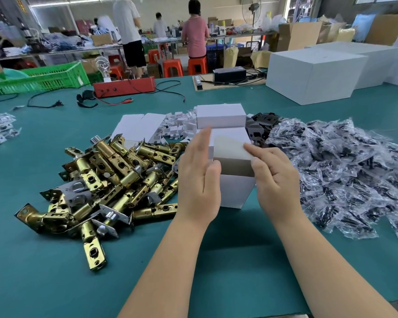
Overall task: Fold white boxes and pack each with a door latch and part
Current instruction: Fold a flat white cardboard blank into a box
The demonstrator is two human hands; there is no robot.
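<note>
A small white box (pixel 236 189) stands upright on the green table (pixel 55 283) in front of me, its top flap partly folded down. My left hand (pixel 199 177) lies flat against the box's left side, fingers straight. My right hand (pixel 274 177) holds the right side, its fingertips pressing on the flap's edge. A heap of brass door latches (pixel 115 177) lies to the left. A mound of small parts in clear bags (pixel 345 161) lies to the right. A closed white box (pixel 220 115) sits behind.
Flat white box blanks (pixel 138 127) and white cardboard inserts (pixel 179 127) lie behind the latches, black plates (pixel 260 127) beside them. Big white cartons (pixel 315 74) stand at the back right. A red device (pixel 124 87), cables and a green crate (pixel 44 79) are at the back left. People work at far benches.
</note>
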